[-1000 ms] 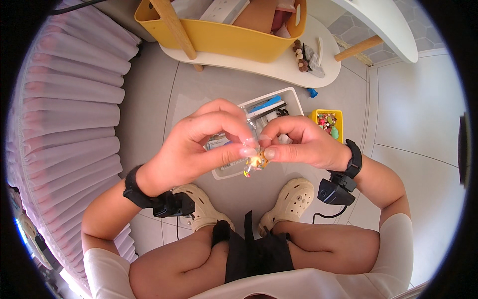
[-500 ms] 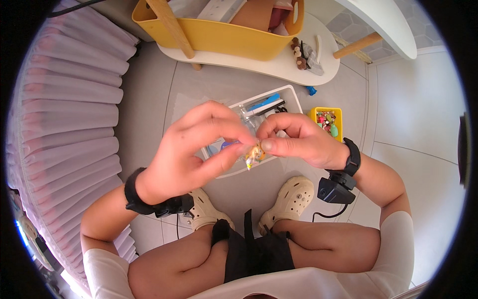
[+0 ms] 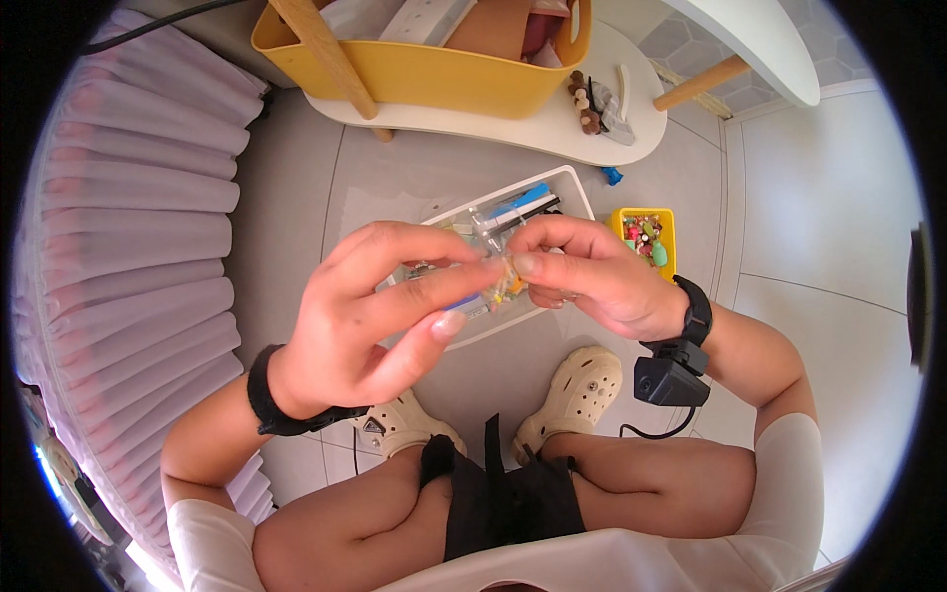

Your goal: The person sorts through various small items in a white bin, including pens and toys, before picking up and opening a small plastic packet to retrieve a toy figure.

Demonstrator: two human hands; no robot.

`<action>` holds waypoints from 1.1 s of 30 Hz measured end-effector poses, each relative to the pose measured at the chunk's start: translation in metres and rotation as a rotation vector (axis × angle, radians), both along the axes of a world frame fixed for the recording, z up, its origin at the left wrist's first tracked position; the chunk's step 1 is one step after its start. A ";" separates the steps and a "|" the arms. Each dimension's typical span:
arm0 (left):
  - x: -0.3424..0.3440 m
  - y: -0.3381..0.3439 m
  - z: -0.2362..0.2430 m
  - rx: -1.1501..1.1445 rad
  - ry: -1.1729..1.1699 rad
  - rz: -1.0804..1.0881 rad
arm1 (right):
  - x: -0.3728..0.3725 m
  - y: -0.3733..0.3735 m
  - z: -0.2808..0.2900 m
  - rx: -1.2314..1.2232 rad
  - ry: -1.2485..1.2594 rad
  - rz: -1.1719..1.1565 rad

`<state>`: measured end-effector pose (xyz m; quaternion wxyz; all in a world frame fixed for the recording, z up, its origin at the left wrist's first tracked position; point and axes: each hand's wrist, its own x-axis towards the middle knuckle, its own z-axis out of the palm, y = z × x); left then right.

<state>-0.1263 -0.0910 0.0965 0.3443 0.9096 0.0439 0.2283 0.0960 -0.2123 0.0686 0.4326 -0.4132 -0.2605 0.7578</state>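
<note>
My right hand [image 3: 592,281] pinches a small clear bag [image 3: 503,286] with a little orange and yellow item inside; its exact shape is hard to make out. My left hand [image 3: 370,316] is open, thumb held apart, with a forefinger reaching to the bag and touching it. Both hands are above a white tray [image 3: 559,175] holding a blue item [image 3: 523,195], black pieces and clear packets, partly hidden by my fingers. To its right stands a yellow box [image 3: 668,222] full of small multicoloured pieces [image 3: 641,237].
A low white shelf [image 3: 621,138] at the back carries a yellow bin [image 3: 454,84] and brown items [image 3: 587,113]. A pleated pink curtain [image 3: 138,266] runs along the left. A small blue object [image 3: 611,176] lies beside the shelf. Beige clogs [image 3: 577,395] are below my hands.
My left thumb has dropped away from the bag and down, opening that hand's pinch. My right hand keeps its pinch, slightly higher, its lower fingers now curled beneath the bag.
</note>
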 end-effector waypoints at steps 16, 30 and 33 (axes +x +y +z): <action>-0.004 0.002 -0.005 -0.116 0.079 -0.033 | -0.004 -0.002 -0.001 -0.020 0.026 -0.014; -0.003 0.004 0.001 -0.138 0.095 0.016 | -0.003 0.003 0.000 0.004 -0.019 0.007; -0.003 0.004 0.002 -0.139 0.108 0.018 | -0.003 0.003 0.000 -0.001 -0.042 0.004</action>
